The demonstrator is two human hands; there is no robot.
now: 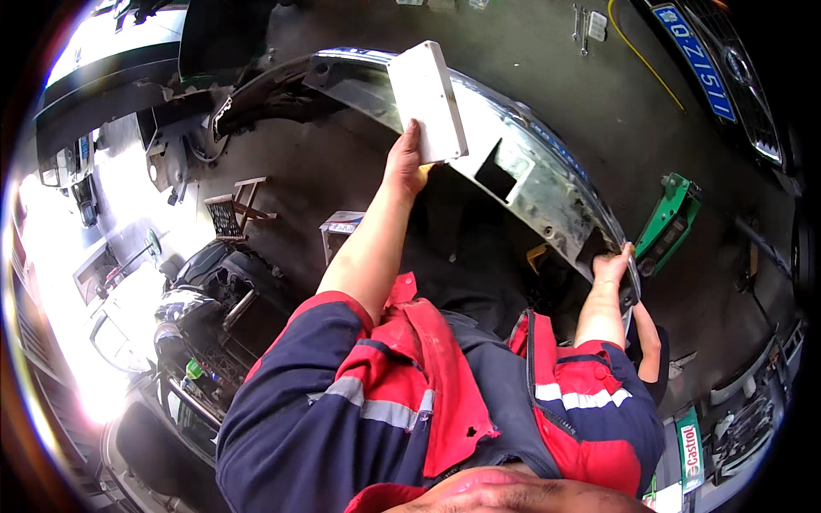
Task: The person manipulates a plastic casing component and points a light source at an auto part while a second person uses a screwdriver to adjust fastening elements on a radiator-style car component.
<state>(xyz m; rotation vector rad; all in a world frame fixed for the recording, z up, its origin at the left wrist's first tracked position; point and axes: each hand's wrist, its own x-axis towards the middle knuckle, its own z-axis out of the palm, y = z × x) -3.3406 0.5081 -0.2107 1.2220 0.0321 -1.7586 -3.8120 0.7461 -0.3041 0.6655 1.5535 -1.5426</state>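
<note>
My left hand [405,164] is raised with its fingers closed round the lower end of a flat white rectangular case [426,103]. The case stands upright in front of a long, curved car body panel [547,201]; whether the two touch I cannot tell. A bit of yellow shows beside my left fingers. That panel arcs from the upper left down to the right, glossy along its outer edge, dusty inside, with a square cutout. At its lower right end my right hand [611,266] grips the edge. Another person's bare forearm [648,344] rises just beyond my right arm, its hand partly hidden.
A green floor jack [670,224] stands to the right, with a parked car [727,68] at the upper right. Wrenches [580,30] and a yellow hose [646,56] lie on the far floor. A folding stool [235,209] and dismantled vehicle parts [218,316] are on the left.
</note>
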